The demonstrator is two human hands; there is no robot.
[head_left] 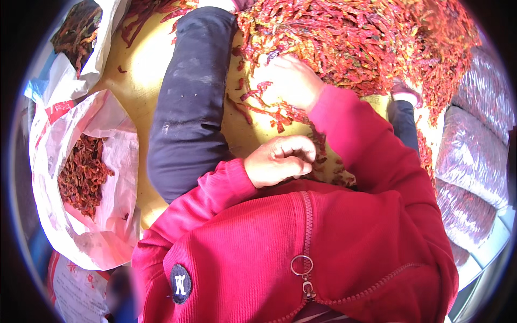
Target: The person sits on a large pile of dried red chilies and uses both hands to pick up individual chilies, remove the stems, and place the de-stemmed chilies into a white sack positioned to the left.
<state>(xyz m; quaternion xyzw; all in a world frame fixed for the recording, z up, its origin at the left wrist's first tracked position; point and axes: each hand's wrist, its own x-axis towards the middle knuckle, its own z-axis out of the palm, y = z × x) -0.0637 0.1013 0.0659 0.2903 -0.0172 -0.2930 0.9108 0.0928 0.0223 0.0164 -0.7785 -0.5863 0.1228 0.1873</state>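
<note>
A large heap of dried red chili peppers [335, 44] spreads over the yellow floor covering [141, 72] before me. My right hand [288, 82] lies palm down at its near edge, among loose peppers. Bright sunlight washes out its fingers, so any grip is hidden. My left hand [280, 160] hovers close to my jacket front, its fingers curled. No pepper shows in it, but the inside of the palm is mostly hidden. Between the two hands, some loose chili peppers [278, 117] are scattered on the covering.
On the left stand an open white woven sack [121, 121] holding dark red peppers [85, 173] and another white sack [107, 40] behind it. Clear plastic bags packed with peppers [470, 155] are stacked at the right. My bent leg [190, 97] lies between sacks and heap.
</note>
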